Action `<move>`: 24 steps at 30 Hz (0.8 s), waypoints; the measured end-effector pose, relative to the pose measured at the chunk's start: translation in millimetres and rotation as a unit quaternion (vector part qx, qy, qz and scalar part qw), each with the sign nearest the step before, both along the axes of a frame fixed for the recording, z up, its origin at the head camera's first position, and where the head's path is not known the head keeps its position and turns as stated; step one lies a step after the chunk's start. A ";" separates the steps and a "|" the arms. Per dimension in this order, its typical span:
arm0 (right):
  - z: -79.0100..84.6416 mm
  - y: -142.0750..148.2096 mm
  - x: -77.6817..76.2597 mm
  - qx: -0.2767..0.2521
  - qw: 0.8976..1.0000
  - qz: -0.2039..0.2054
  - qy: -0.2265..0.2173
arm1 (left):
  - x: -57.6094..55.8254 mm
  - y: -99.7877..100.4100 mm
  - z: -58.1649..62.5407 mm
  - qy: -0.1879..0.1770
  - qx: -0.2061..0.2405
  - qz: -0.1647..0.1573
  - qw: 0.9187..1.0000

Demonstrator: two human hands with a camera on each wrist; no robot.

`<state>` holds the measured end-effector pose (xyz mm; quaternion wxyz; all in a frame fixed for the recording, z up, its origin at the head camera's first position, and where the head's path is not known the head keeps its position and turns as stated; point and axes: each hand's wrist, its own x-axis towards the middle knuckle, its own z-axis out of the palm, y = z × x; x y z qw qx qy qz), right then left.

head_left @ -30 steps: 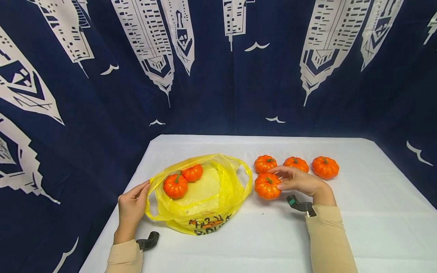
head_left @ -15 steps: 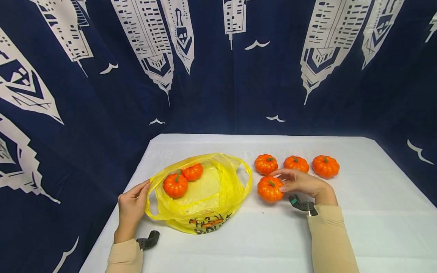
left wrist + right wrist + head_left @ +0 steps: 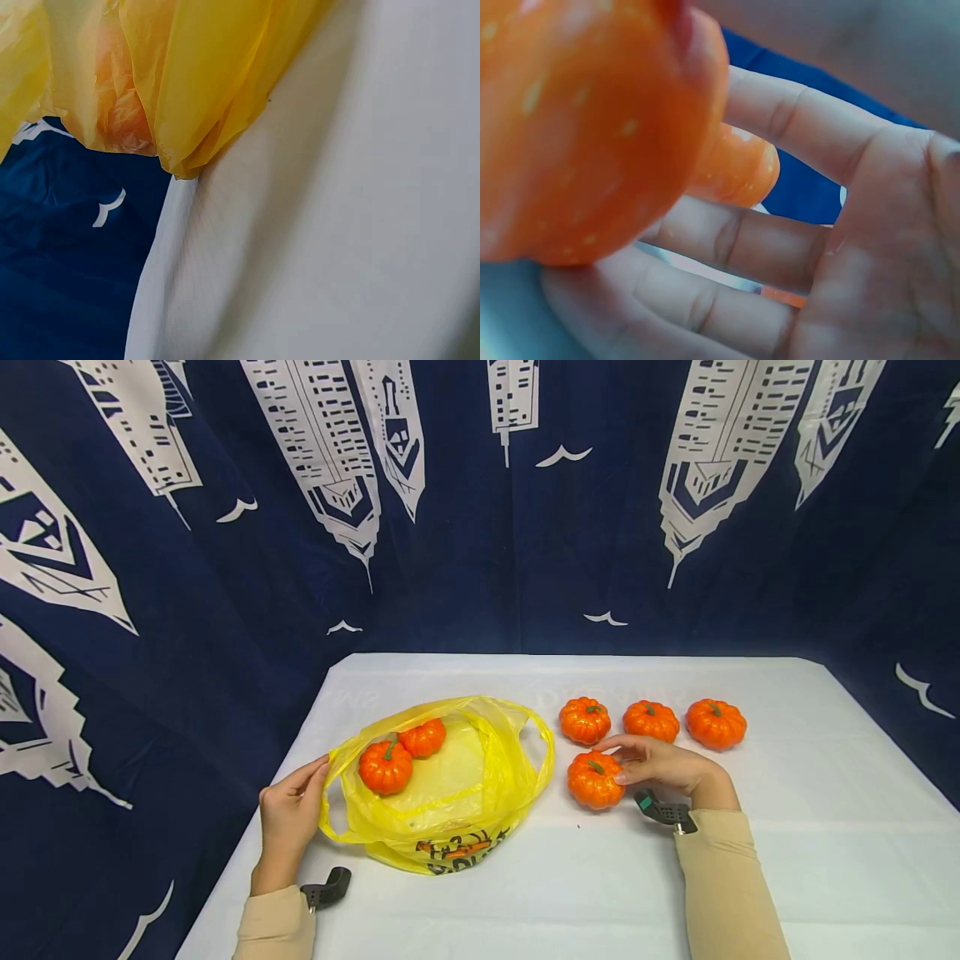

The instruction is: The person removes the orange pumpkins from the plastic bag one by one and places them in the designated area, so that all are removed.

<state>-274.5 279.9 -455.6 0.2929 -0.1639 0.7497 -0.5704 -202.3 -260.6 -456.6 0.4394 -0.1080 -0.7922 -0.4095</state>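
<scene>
My left hand (image 3: 288, 814) pinches the left edge of a yellow plastic bag (image 3: 480, 777) near its handle loop. The bag lies on the table with its mouth spread wide, and two small orange pumpkins (image 3: 386, 768) sit inside at the left. In the left wrist view, the bag's thin film (image 3: 217, 67) shows an orange shape through it, while the hand itself is out of sight. To the right of the bag, my right hand (image 3: 667, 768) holds another pumpkin (image 3: 595, 782) between thumb and fingers. This pumpkin (image 3: 585, 135) fills the left of the right wrist view.
Behind the right hand, three more pumpkins stand in a row: a left one (image 3: 584, 721), a middle one (image 3: 651, 721) and a right one (image 3: 716, 724). A white cloth (image 3: 847, 860) covers the table. A dark blue patterned curtain (image 3: 465, 602) hangs behind it.
My right hand and the pumpkin it holds have shifted slightly right and towards me, away from the bag. The left hand and the bag stay in place.
</scene>
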 end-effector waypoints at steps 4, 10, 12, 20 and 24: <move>-1.2 1.2 0.1 -0.002 1.000 0.005 -0.004 | 0.6 -0.2 0.9 -0.004 -0.002 0.001 1.000; 1.5 0.4 0.7 0.022 1.000 0.009 0.005 | 0.7 -0.3 0.6 -0.003 -0.006 0.003 1.000; 3.0 0.0 1.0 0.030 1.000 0.008 0.006 | 0.7 -0.3 0.5 0.000 -0.007 0.003 1.000; 5.1 0.2 2.3 0.039 0.999 0.008 0.008 | 0.6 -0.5 0.4 0.004 -0.011 0.004 1.000; 6.4 0.3 3.1 0.034 0.999 0.009 0.006 | 0.8 -0.7 0.6 0.003 -0.008 0.003 1.000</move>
